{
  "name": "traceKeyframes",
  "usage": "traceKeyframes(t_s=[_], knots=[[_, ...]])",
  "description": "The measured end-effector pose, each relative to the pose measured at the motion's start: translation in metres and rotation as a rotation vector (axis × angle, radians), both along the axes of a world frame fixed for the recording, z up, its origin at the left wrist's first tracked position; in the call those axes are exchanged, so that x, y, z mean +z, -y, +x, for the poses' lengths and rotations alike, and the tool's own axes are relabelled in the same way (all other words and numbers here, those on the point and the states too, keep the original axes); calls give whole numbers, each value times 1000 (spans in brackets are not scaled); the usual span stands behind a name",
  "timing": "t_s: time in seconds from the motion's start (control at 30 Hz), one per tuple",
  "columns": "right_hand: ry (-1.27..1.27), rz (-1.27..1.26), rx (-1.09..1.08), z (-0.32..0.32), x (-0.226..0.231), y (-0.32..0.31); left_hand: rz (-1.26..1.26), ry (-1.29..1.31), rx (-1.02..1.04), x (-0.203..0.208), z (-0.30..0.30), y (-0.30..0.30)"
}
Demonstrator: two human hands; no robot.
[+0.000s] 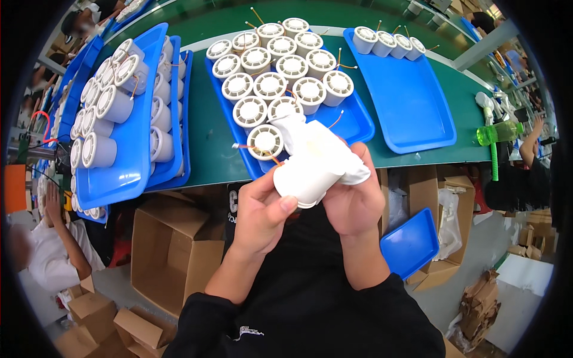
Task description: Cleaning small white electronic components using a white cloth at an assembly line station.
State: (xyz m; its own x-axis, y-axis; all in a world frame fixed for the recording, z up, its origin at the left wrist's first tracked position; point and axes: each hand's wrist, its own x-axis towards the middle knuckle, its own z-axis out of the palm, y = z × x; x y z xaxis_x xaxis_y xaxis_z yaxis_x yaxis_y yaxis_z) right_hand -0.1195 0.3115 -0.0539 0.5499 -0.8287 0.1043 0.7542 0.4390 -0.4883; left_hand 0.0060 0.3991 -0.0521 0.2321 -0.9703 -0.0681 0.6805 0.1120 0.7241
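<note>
Close in front of me, a white cylindrical plastic housing [305, 181] is tilted over the near edge of the green table. My left hand [262, 212] grips its lower left side, thumb on the outside. My right hand [358, 200] is closed on a crumpled white cloth [322, 146] and presses it against the housing's upper right side. The cloth drapes over the housing's far end, so that end is hidden. Just beyond lies a blue tray [352, 119] with rows of similar white housings with slotted round tops [270, 85]. Thin wires stick out of several of them.
On the left, stacked blue trays [128, 170] carry more housings. A blue tray [412, 113] at the right has several housings along its far edge. A green bottle [500, 133] stands on the right. Below the table are cardboard boxes [164, 250] and a blue tray [412, 244]. Other people sit nearby.
</note>
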Motion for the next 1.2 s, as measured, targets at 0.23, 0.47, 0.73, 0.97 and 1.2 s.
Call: traceKeyframes(t_s=[0.23, 0.47, 0.73, 0.97, 1.2], knots=[[164, 101, -33, -6, -3, 22, 136, -170, -95, 3, -4, -9], [27, -100, -440, -49, 4, 47, 104, -215, 98, -3, -2, -5], [-230, -419, -556, -42, -15, 20, 38, -685, 10, -16, -1, 2], [-323, -384, -432, -31, -30, 9, -58, -1069, -234, -24, -5, 6], [-168, -56, -2, -12, -27, 7, 195, -659, -86, -15, -17, 7]])
